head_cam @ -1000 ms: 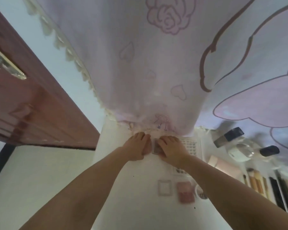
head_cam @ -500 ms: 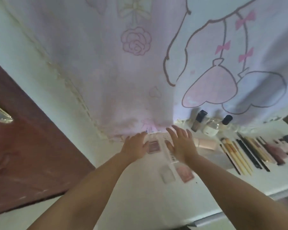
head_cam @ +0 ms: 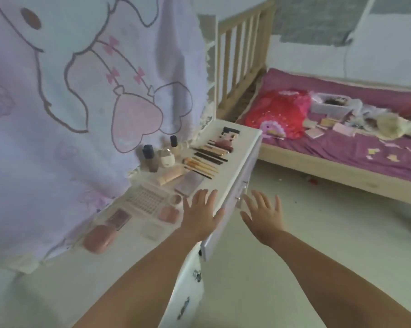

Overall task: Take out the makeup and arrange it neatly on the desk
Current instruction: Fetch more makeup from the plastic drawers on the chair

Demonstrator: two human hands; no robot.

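Bedroom, white desk [head_cam: 233,143] running from lower left to centre of frame, already lined with makeup: brushes [head_cam: 201,165], bottles [head_cam: 151,158], pink compact [head_cam: 100,238], palette [head_cam: 145,201]. Left hand [head_cam: 201,213] over desk's near edge at centre frame, right hand [head_cam: 263,213] just past the edge over floor; both empty, fingers spread. More makeup [head_cam: 331,125] loose on purple bed [head_cam: 341,147], upper right, well apart, ahead-right of both hands, right hand nearer; probably next fetch.

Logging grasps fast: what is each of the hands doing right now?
Left hand: open, fingers spread, holding nothing, over the desk's edge.
Right hand: open, fingers spread, holding nothing, beyond the desk.
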